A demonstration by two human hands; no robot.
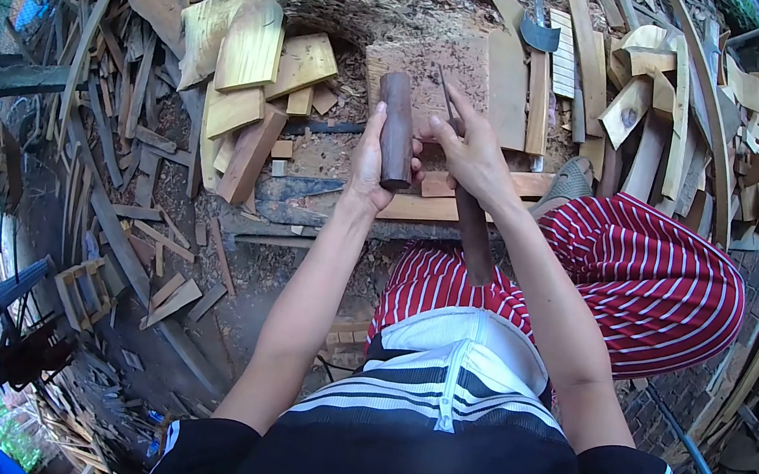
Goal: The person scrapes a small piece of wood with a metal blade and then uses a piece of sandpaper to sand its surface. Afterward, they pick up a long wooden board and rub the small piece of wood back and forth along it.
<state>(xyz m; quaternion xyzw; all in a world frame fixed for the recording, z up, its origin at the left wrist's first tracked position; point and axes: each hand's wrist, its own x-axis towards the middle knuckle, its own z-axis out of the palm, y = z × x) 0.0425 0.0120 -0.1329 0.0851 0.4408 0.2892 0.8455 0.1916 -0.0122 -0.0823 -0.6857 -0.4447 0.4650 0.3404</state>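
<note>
My left hand (369, 166) is wrapped round a dark brown wooden cylinder (393, 123), thumb along its side, and tilts it slightly with its lower end toward me. Close to its right, my right hand (471, 157) is closed on a long-handled carving knife (472, 238). The knife's thin dark blade points away from me, and its thick brown handle runs back toward my lap. Both hands are above a worn wooden work block (507, 87) strewn with chips. A reddish wood strip (510, 185) lies under my right wrist.
Pale yellow wood blocks (252, 52) are stacked at the left of the work block. An adze-like tool with a curved metal head (539, 36) lies at its far right. More cut wood pieces (645, 91) are piled on the right, with scrap wood (124, 162) over the ground.
</note>
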